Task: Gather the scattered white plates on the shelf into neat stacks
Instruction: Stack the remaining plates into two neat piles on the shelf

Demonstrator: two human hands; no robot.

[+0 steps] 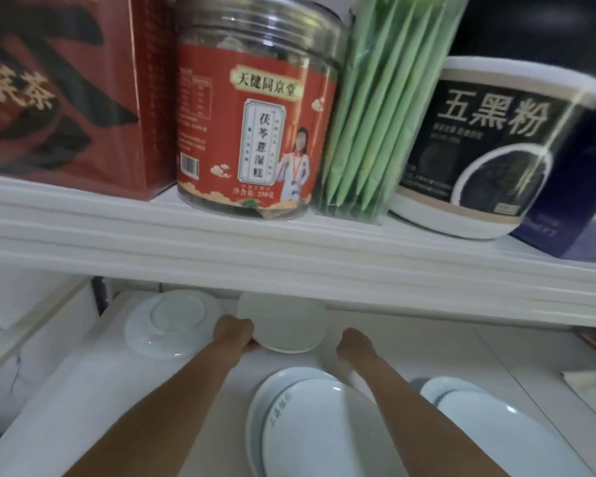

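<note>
While gripped by the left hand point(234, 333), the small plate point(284, 325) should be kept level; grasp of the right hand point(355, 342) cannot be told.

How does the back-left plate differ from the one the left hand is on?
The back-left plate lies upside down, foot ring showing; the small plate shows a plain face. The back-left plate looks wider and glossier than the small plate. Nothing touches the back-left plate; the left hand grips the small plate's edge. Both are round and white.
</note>
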